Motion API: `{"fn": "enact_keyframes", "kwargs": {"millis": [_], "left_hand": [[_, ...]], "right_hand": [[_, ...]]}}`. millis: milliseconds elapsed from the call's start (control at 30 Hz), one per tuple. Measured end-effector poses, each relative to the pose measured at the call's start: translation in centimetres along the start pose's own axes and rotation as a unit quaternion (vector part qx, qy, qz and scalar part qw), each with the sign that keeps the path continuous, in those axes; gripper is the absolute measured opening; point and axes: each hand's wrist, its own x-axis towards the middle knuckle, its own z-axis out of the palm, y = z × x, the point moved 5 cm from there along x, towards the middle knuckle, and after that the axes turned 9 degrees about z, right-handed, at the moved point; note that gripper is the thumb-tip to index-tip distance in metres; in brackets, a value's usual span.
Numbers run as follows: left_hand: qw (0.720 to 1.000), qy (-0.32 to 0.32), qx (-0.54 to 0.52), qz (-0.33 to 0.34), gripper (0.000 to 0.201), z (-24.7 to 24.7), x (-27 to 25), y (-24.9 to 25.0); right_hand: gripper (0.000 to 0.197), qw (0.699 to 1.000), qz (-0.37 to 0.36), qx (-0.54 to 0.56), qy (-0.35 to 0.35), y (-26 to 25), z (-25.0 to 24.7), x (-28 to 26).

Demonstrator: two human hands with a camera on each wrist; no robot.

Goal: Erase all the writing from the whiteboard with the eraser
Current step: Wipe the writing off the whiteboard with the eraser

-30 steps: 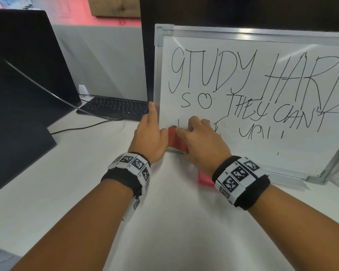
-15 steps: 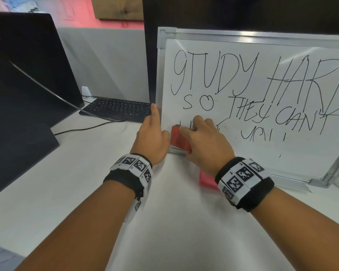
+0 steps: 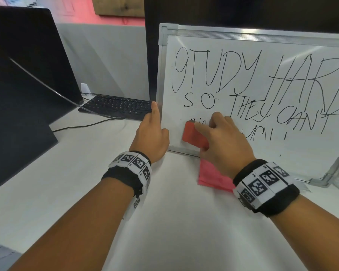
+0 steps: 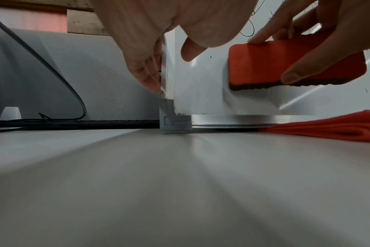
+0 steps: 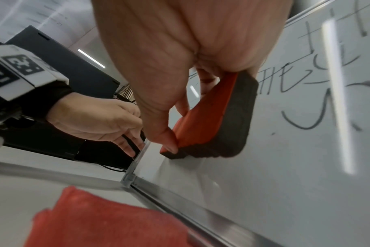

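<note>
The whiteboard point(image 3: 282, 165) stands upright on the desk, covered in black handwriting. My right hand point(image 3: 207, 124) grips a red eraser point(image 3: 191, 134) with a dark felt pad. It presses the pad flat on the board's lower left area, over the start of the bottom line of writing. The right wrist view shows the eraser point(image 5: 217, 117) between thumb and fingers, felt against the whiteboard point(image 5: 285, 167). My left hand point(image 3: 160, 120) holds the board's left frame edge, thumb in front and fingers behind; the left wrist view shows the left hand point(image 4: 171, 66), the eraser point(image 4: 275, 63) and the whiteboard point(image 4: 201, 86).
A folded red cloth point(image 3: 211, 177) lies on the desk at the board's bottom edge, under my right wrist. A black keyboard point(image 3: 117, 106) sits behind left of the board, with a dark monitor point(image 3: 27, 65) and cables at far left.
My right hand has slid the eraser to the right and slightly up from the board's lower left corner. The left hand stays on the frame edge.
</note>
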Motion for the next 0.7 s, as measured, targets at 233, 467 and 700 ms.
{"fn": "enact_keyframes", "kwargs": {"millis": [233, 467, 700], "left_hand": [[1.0, -0.001, 0.001, 0.003, 0.077, 0.1, 0.1, 0.1], [1.0, 0.009, -0.005, 0.013, 0.08, 0.1, 0.0, -0.3], [1.0, 0.006, -0.01, 0.016, 0.08, 0.1, -0.1, 0.0]], "right_hand": [[0.046, 1.0, -0.003, 0.005, 0.009, 0.2, -0.2, -0.1], [0.035, 1.0, -0.028, 0.011, 0.003, -3.4, 1.2, 1.9], [0.034, 1.0, -0.012, 0.004, 0.008, -1.5, 0.2, 1.4]]}}
